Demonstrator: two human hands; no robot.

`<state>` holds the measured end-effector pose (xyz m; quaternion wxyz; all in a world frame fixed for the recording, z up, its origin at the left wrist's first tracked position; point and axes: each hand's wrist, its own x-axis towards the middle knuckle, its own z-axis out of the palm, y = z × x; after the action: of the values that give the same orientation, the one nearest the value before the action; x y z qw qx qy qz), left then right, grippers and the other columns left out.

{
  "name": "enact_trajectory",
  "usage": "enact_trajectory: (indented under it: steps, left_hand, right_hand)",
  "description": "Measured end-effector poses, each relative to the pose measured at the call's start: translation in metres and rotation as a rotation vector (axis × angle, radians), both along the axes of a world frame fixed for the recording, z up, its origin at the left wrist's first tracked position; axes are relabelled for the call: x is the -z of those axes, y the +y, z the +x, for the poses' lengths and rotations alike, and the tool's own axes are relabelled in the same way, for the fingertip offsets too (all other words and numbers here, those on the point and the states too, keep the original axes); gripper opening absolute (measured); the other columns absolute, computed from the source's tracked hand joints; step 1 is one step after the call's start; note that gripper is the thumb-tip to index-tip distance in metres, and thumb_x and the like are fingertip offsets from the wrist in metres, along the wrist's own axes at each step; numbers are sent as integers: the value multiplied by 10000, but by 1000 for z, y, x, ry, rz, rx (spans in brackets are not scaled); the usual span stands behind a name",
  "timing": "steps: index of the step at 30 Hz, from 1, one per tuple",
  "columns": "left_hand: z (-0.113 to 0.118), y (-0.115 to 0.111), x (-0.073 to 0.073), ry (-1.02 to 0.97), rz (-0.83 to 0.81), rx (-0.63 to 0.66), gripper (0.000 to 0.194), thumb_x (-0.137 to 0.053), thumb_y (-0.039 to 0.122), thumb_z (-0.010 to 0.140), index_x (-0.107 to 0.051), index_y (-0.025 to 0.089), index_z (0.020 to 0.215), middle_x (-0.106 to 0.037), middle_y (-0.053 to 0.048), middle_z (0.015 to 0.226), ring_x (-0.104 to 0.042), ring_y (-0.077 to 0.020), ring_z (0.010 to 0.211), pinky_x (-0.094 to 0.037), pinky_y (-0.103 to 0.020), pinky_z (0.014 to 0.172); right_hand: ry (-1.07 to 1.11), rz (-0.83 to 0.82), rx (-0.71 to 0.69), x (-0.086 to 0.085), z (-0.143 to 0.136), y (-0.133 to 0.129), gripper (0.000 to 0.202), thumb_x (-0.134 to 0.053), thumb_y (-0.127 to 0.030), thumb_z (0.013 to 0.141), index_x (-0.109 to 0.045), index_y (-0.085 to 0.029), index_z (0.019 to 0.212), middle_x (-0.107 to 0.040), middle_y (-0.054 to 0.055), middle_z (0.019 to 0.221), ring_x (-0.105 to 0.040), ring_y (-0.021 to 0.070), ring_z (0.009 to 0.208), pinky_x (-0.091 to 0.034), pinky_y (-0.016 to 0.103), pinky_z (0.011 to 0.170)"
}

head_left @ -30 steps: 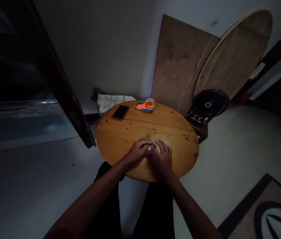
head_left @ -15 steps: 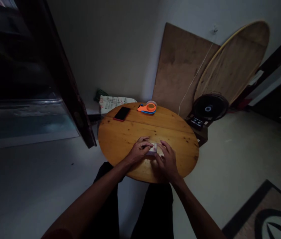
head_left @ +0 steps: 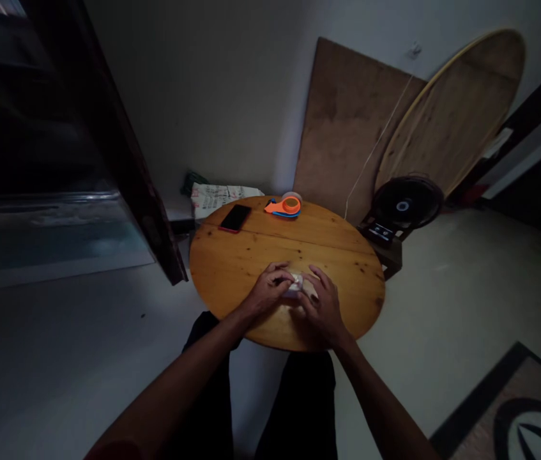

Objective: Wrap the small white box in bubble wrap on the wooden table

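A small pale box (head_left: 293, 291) rests on the round wooden table (head_left: 232, 268), between my two hands near the front edge. My left hand (head_left: 269, 285) is closed, with thumb and fingertips pinched on the box's top left part. On the other side, my right hand (head_left: 320, 298) has its fingers curved around the box's right side, the thumb touching its near right corner and the index finger raised. The box's left end is partly hidden behind my left fingers.
A black phone with a red edge (head_left: 235, 218) and an orange and blue tape dispenser (head_left: 283, 206) lie at the table's far side. Behind is a printed bag (head_left: 222, 197). A black fan (head_left: 407, 204) stands at the right. Boards (head_left: 347, 121) lean on the wall.
The view has shifted slightly. Both hands remain around the box in nearly the same pose, with only slight finger movement.
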<state>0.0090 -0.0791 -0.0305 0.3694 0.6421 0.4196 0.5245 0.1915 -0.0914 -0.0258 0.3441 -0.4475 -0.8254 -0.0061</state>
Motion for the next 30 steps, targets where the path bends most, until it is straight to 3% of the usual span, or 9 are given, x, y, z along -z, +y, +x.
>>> enact_trajectory:
  steps: [8,13,17,20,30]
  left_hand:
    - [-2,1,6,7,39,-24,148,-592,186,793,-696,180,899,-569,-89,1197,-491,-219,1209,-376,-367,1043]
    - [-3,4,13,-144,-86,-62,542,-601,152,755,-481,187,1282,-552,-105,1232,-528,-202,1140,-409,-364,1002]
    - [-2,5,14,-286,-180,71,725,-609,181,754,-311,176,1415,-534,-127,1237,-554,-194,1078,-460,-343,921]
    - [-1,5,13,-345,-203,125,759,-613,201,760,-272,157,1436,-559,-119,1174,-568,-187,1026,-481,-318,860]
    - [-2,3,12,-338,-184,133,662,-593,171,780,-359,182,1399,-568,-74,1118,-564,-138,979,-464,-240,823]
  right_hand:
    - [-112,28,-16,5,-4,3,343,-515,-299,898,-592,-209,1220,-497,139,1352,-451,270,1240,-393,449,974]
    - [-138,114,6,5,-6,2,300,-510,-274,907,-617,-210,1180,-501,138,1337,-446,269,1226,-383,442,970]
    - [-167,135,19,3,-7,-1,279,-503,-252,912,-616,-196,1161,-501,146,1333,-449,272,1215,-382,438,959]
    - [-176,132,17,2,-9,-2,252,-491,-240,917,-617,-196,1130,-514,140,1321,-443,269,1223,-374,439,961]
    - [-178,129,5,0,-10,-3,226,-498,-222,908,-624,-193,1093,-534,133,1296,-448,264,1216,-370,425,953]
